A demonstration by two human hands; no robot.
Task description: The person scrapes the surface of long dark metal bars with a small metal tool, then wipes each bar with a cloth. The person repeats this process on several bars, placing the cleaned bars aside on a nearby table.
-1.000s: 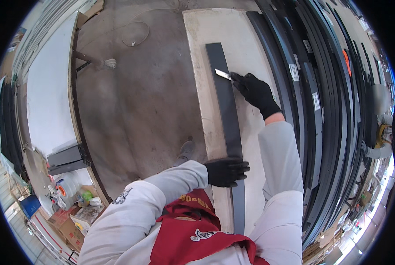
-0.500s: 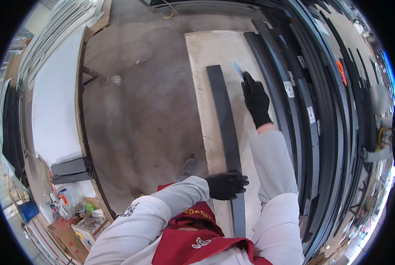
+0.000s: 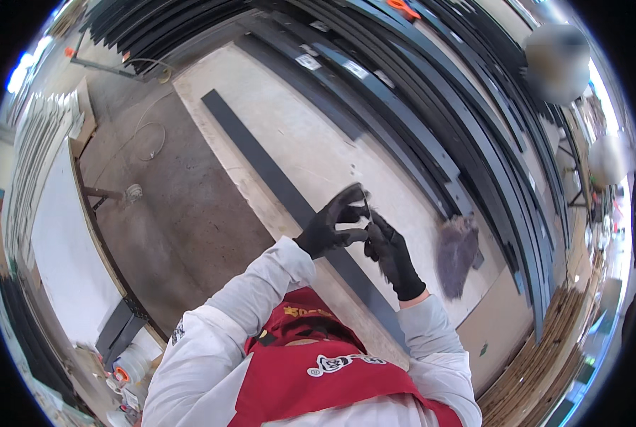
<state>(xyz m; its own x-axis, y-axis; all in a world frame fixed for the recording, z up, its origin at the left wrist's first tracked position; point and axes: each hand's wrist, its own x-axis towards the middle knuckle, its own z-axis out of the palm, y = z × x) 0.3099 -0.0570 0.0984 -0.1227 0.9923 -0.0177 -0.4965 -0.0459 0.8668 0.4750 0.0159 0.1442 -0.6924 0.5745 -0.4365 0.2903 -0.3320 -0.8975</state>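
My right hand (image 3: 391,255), in a black glove, is closed around a thin flat-bladed tool (image 3: 367,205), seen nearly edge-on. My left hand (image 3: 330,226), also gloved in black, is held just left of the blade with thumb and fingers curved apart. Its fingertips come close to the blade; whether they touch it is hard to tell. Beneath both hands, a long dark grey bar (image 3: 261,160) lies lengthwise on a pale worktable (image 3: 289,107). Part of the bar is hidden by my left hand.
A crumpled grey-purple cloth (image 3: 458,256) lies right of my right hand. Long dark profiles (image 3: 403,107) are stacked along the far right side. Another white-topped table (image 3: 65,235) stands left, across the concrete floor (image 3: 168,220). Brown strips (image 3: 538,356) are piled at lower right.
My view has swung right. My right hand has drawn the blade back toward me, and my left hand has lifted off the bar to meet it.
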